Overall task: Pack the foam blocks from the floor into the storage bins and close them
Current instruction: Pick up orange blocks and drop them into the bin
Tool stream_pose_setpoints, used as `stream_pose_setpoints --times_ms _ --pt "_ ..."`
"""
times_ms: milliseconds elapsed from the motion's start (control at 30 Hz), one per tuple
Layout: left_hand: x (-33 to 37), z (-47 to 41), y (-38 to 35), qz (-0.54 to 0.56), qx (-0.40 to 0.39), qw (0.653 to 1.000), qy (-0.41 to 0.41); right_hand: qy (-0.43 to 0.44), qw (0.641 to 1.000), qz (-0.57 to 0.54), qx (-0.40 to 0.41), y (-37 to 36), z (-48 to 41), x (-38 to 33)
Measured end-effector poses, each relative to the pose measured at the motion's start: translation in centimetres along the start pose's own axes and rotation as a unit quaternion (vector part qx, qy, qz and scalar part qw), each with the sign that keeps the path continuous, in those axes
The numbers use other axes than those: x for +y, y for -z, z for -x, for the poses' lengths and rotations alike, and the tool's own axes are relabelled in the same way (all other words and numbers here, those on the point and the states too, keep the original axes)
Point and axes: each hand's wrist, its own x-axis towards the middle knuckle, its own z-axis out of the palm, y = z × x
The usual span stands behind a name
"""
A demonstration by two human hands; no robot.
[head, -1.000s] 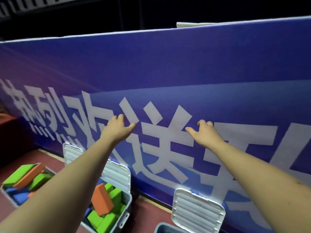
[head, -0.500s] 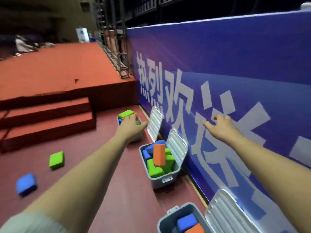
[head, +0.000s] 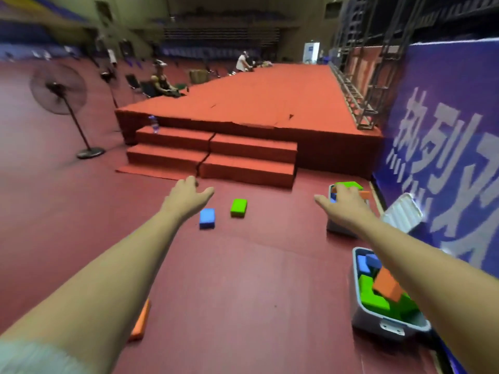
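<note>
Three foam blocks lie loose on the red floor: a blue block (head: 207, 218), a green block (head: 238, 208) just right of it, and an orange block (head: 141, 321) partly hidden under my left forearm. My left hand (head: 187, 197) hovers empty above and left of the blue block, fingers relaxed. Empty too, my right hand (head: 341, 205) is stretched out in front of the far grey bin (head: 337, 229), which is heaped with blocks, its ribbed lid (head: 402, 214) open against the banner. A near grey bin (head: 363, 319) holds several green, blue and orange blocks under my right forearm.
A blue banner wall (head: 445, 157) runs along the right. An orange carpeted stage with steps (head: 210, 155) rises ahead. A standing fan (head: 60, 90) is at the left, with chairs and people far behind. A water bottle (head: 154, 124) stands on the top step.
The view has swung left, from the banner wall to the open floor and stage. Both arms stayed stretched out with empty hands, and the blue and green floor blocks now lie between them.
</note>
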Motion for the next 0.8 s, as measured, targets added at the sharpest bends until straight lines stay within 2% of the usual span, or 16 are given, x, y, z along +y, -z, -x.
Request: stream_pose_setpoints --times_ms 233,400,600,800 --pt "-22.2 -2.1 10.9 -0.028 0.053 0.992 0.110 0.101 0.993 0.004 -0.068 -13.1 -0.1 -22.4" --pt "-35.3 -2.6 17.0 -0.025 0.074 0.981 0.178 0.162 0.981 0.008 -0.110 -21.9 1.1 -36.8" --pt "-47.5 -2.9 21.0 -0.006 0.091 0.964 0.248 0.220 0.962 0.021 -0.163 -30.4 0.8 -48.6" --pt "-56.2 -3.6 20.3 0.010 0.080 0.944 0.321 0.268 0.938 0.031 -0.216 -39.9 -1.4 -56.8"
